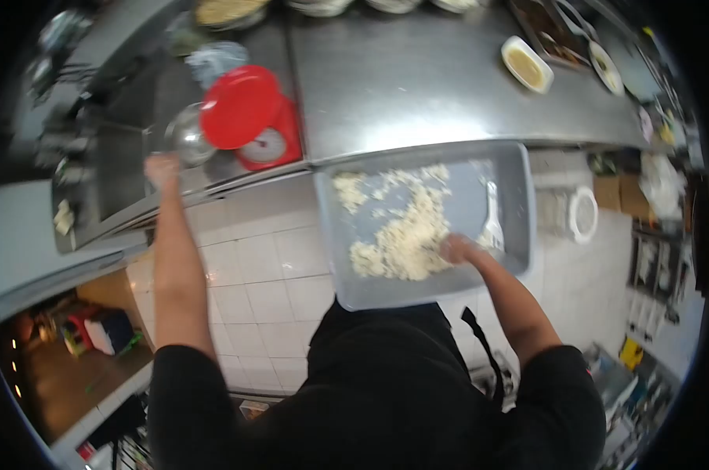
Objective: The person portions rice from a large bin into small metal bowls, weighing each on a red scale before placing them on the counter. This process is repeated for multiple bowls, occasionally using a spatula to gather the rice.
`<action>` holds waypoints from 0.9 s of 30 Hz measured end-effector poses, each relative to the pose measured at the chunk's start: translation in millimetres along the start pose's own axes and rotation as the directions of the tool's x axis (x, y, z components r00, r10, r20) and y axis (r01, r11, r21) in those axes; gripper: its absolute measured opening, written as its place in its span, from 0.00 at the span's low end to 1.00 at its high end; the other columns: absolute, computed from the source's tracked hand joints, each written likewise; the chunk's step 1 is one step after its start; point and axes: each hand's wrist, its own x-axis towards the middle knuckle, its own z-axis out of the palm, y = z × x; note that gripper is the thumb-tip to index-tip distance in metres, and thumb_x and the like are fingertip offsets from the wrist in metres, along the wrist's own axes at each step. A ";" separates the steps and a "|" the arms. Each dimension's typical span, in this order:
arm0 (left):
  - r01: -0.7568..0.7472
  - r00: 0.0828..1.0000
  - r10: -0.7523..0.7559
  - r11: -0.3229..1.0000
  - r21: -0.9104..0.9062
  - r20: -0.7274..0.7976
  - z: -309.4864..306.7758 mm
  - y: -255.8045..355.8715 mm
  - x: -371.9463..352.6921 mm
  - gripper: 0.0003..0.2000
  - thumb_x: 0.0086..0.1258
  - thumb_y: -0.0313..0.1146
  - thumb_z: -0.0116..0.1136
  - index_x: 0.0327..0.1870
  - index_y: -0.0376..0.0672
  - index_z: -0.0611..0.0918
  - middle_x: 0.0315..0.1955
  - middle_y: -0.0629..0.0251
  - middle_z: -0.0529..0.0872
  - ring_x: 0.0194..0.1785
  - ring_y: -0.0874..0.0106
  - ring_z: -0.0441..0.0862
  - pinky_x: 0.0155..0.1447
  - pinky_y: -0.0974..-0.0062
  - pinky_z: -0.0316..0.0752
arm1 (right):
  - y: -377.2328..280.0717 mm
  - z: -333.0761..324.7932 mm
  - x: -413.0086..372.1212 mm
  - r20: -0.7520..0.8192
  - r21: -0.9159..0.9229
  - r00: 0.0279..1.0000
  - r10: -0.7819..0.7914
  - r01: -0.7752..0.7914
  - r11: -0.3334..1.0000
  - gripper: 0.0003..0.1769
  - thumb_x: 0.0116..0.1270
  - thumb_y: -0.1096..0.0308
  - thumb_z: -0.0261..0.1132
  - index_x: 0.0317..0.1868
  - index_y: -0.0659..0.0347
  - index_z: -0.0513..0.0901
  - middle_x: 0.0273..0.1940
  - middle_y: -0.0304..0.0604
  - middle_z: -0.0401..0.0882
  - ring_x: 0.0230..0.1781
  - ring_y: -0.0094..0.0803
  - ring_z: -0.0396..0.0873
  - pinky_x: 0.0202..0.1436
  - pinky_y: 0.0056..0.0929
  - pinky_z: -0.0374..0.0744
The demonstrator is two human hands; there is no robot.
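Note:
My left hand [162,169] is stretched out over the counter's edge, fingers curled in, right by the rim of a shiny metal bowl [190,137]. What it grips, if anything, I cannot make out. Beside the bowl stands a red kitchen scale [282,139] with a round red pan [241,107] on top. My right hand [455,249] reaches into a large grey plastic tub [347,291], its fingertips hidden in a pale, crumbly food [409,239] that looks like rice. A white spatula [492,215] leans at the tub's right side.
The tub's far edge meets the steel counter [386,86]. On the counter, a white dish of yellowish sauce [527,65] stands at the right, with several filled bowls along the back. A sink [119,164] lies left; a white-lidded container [582,214] stands right of the tub.

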 end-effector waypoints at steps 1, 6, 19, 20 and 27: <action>0.159 0.985 -0.172 0.954 -0.255 -0.031 -0.9 -0.1 10.5 0.14 0.62 0.34 0.53 0.18 0.41 0.83 0.23 0.57 0.86 0.29 0.63 0.85 0.32 0.64 0.78 | -11.5 -15.0 0.5 0.007 0.127 0.994 0.108 -0.108 0.986 0.23 0.72 0.51 0.46 0.47 0.57 0.81 0.49 0.55 0.78 0.53 0.52 0.74 0.59 0.49 0.70; -0.175 0.981 0.163 0.977 0.118 0.106 -28.8 -5.6 34.4 0.17 0.68 0.40 0.48 0.37 0.33 0.81 0.37 0.43 0.85 0.45 0.46 0.82 0.54 0.54 0.73 | -35.0 -111.2 18.6 -0.474 0.467 0.789 0.392 -0.152 0.871 0.28 0.67 0.52 0.58 0.64 0.54 0.72 0.63 0.52 0.72 0.65 0.47 0.68 0.69 0.40 0.68; -0.290 0.748 0.349 0.937 0.194 -0.565 -158.7 11.1 -35.4 0.15 0.66 0.32 0.53 0.50 0.34 0.79 0.50 0.49 0.81 0.55 0.50 0.76 0.59 0.59 0.70 | -142.0 -30.8 75.1 0.363 0.321 0.883 -0.297 0.181 0.930 0.34 0.66 0.38 0.50 0.60 0.56 0.78 0.61 0.47 0.75 0.65 0.47 0.69 0.67 0.44 0.66; -0.284 0.720 0.357 0.934 0.217 -0.595 -176.0 21.3 -60.8 0.15 0.66 0.30 0.53 0.51 0.35 0.79 0.52 0.50 0.80 0.57 0.51 0.75 0.61 0.60 0.69 | -145.8 -25.2 75.0 0.388 0.340 0.866 -0.317 0.185 0.922 0.32 0.67 0.41 0.50 0.60 0.55 0.78 0.62 0.45 0.75 0.65 0.45 0.68 0.67 0.42 0.65; -0.287 0.941 0.076 0.697 -0.658 -0.330 -176.3 112.3 -284.4 0.16 0.65 0.19 0.53 0.54 0.30 0.74 0.59 0.51 0.72 0.60 0.58 0.75 0.61 0.63 0.77 | -147.8 -139.1 -2.5 0.555 0.416 0.743 -0.374 0.141 0.898 0.23 0.72 0.54 0.49 0.63 0.48 0.77 0.65 0.37 0.71 0.67 0.34 0.66 0.68 0.35 0.63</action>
